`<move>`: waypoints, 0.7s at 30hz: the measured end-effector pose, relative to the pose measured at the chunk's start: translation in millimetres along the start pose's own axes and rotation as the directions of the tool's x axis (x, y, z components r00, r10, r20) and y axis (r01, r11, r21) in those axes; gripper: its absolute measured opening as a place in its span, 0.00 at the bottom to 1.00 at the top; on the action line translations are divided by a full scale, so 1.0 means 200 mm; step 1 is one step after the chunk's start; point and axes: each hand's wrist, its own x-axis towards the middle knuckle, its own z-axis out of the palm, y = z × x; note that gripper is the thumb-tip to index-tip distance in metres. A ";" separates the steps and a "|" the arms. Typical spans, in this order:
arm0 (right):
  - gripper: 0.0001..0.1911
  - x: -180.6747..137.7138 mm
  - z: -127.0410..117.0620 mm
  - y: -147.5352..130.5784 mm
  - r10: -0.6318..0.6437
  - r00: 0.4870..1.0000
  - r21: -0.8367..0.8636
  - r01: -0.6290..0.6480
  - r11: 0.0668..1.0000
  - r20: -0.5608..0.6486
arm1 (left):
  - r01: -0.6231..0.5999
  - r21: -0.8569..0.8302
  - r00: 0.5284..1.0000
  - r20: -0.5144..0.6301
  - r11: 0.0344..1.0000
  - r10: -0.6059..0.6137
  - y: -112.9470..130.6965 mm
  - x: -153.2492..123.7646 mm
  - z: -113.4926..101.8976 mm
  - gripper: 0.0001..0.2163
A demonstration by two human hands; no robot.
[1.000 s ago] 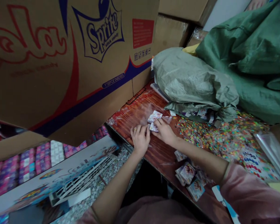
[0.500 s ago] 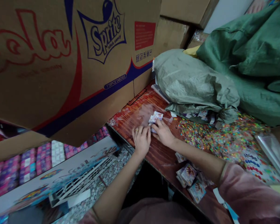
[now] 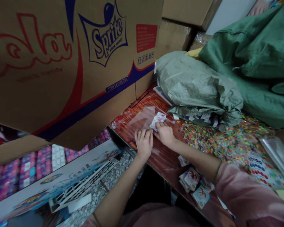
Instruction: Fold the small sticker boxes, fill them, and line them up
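Note:
On the red-brown table (image 3: 165,157), a few small printed cards (image 3: 160,117) lie close together against a clear plastic bag (image 3: 142,118); whether they are inside it I cannot tell. My right hand (image 3: 165,134) has its fingers curled onto the near end of these cards. Beside it, near the table's front edge, my left hand (image 3: 144,142) is closed with fingers bent down at the bag's near edge; its fingertips are partly hidden. The two hands almost touch. More printed packets (image 3: 190,179) are piled below my right forearm.
A large cardboard box (image 3: 104,104) stands at the left. Green sacks (image 3: 196,82) rest at the back right. Many tiny colourful pieces (image 3: 210,138) spread over the table's right side, near a roll of clear plastic (image 3: 278,157). Rows of purple-pink packs (image 3: 28,167) lie lower left.
My right hand has shifted slightly, uncovering more of the cards. The clear plastic now stands out more, raised at its far corner. My left hand stays nearly in place.

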 end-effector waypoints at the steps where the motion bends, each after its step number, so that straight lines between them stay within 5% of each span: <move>1: 0.11 0.01 0.00 0.00 0.006 1.000 -0.004 -0.006 1.000 0.006 | -0.001 0.000 1.000 0.001 1.000 0.001 0.00 0.00 0.00 0.09; 8: 0.14 0.04 0.04 0.03 -0.038 0.999 0.020 0.038 0.999 -0.005 | 0.017 0.014 1.000 0.004 1.000 -0.017 0.00 0.00 -0.01 0.10; 21: 0.14 0.02 0.03 0.26 -0.436 0.899 0.142 0.435 0.889 -0.027 | 0.087 0.171 0.976 0.182 0.981 -0.118 0.01 0.00 0.00 0.14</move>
